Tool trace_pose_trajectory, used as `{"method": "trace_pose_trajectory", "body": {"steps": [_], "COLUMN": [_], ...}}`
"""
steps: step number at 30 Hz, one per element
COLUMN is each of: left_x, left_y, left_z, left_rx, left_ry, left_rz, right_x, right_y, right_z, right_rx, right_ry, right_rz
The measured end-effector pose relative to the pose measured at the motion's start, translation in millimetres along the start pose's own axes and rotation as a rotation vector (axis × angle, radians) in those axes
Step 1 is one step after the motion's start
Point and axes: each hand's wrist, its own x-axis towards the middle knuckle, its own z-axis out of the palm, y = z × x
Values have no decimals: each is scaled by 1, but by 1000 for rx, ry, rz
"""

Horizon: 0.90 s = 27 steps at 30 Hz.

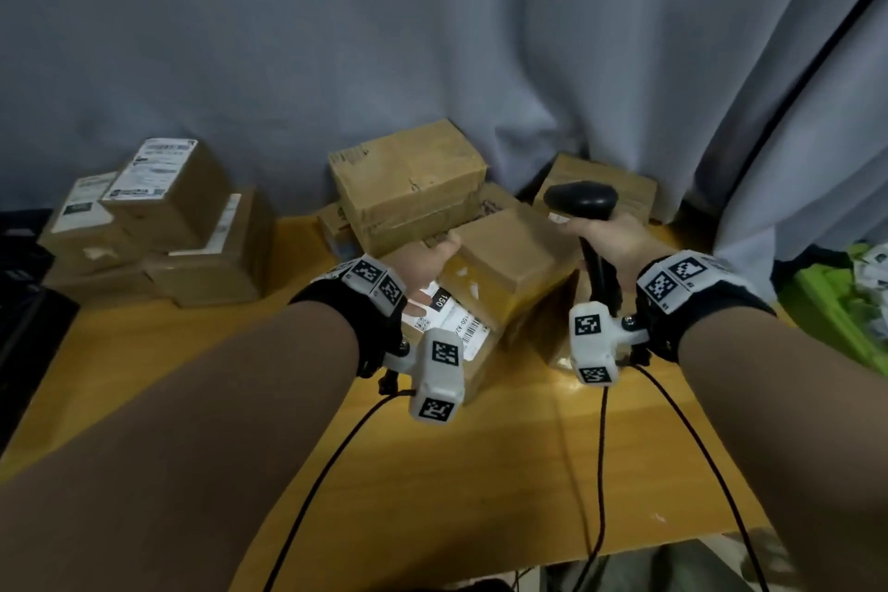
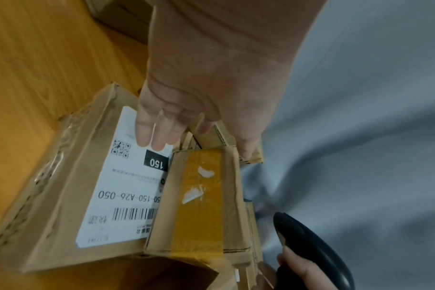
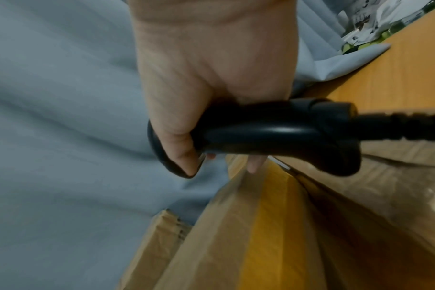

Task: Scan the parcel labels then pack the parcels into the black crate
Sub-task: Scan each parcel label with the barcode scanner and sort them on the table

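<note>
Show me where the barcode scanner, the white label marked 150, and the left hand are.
barcode scanner (image 1: 582, 200), head view, on its black head.
white label (image 2: 117, 188), left wrist view, on its printed middle.
left hand (image 2: 206, 82), left wrist view, on the palm.

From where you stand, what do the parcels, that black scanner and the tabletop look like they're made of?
Parcels: brown corrugated cardboard, matte, creased at the edges, sealed with glossy tan tape; one carries a white paper label.
Scanner in the right hand: smooth black plastic, by its soft sheen.
Table: wood or wood-look laminate, with visible grain lines; which one is unclear.
</note>
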Motion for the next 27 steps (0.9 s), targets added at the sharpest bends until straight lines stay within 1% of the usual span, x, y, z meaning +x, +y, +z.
{"method": "trace_pose_trajectory", "body": {"steps": [3, 7, 9, 12, 15, 18, 20, 21, 24, 27], "left_x": [2, 19, 22, 13, 14, 8, 4, 2, -7, -20], "left_y": [0, -13, -18, -13, -10, -7, -7, -6, 8, 30], "left_z": [5, 9, 9, 7, 4, -6, -14, -19, -35, -53], "left_rx": [-11, 1, -38, -161, -384, -433, -416, -404, -375, -268], "left_ry": [-10, -13, -15, -32, -62, -69, -45, -26, 12, 0], "left_rz": [-41, -63, -61, -77, -116, -106, -43, 11, 221, 443], "right_x": [3, 7, 10, 9, 12, 14, 13, 12, 14, 11], "right_y": [13, 21, 24, 25, 24, 24, 24, 23, 10, -16], "right_z": [9, 12, 10, 9, 11, 8, 5, 5, 6, 10], "right_rx": [17, 32, 50, 96, 116, 208, 307, 362, 474, 581], "right_ry": [-60, -13, -21, -43, -10, 6, -8, -14, -40, -85], "right_rz": [25, 9, 45, 92, 76, 53, 75, 85, 85, 59]}}
